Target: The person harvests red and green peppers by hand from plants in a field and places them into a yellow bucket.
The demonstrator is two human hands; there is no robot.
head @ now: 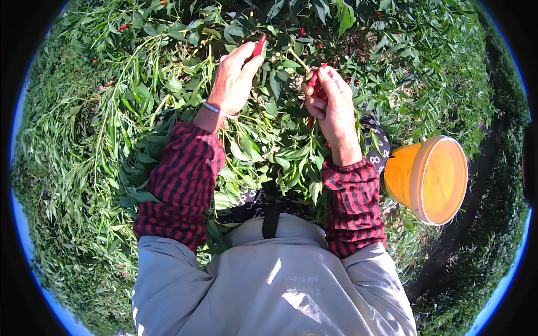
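My left hand (235, 80), with a pale band at its wrist, holds a red chili pepper (259, 45) between thumb and fingers, its tip pointing up. To its right, my right hand (332, 94) pinches another red chili pepper (313, 80) among the leaves, by a green stem (299, 59). Leafy chili plants (273, 84) lie around and under both hands. Long green chilies (137, 72) hang on branches left of my left hand. More red chilies (122, 27) show in the foliage at the upper left and near the top.
An orange plastic bucket (401, 176) stands tilted at my right side, its pale rim facing right; no contents can be made out. Dense plants spread to the left and top. A dark, shaded furrow (479, 201) runs along the right, beyond the bucket.
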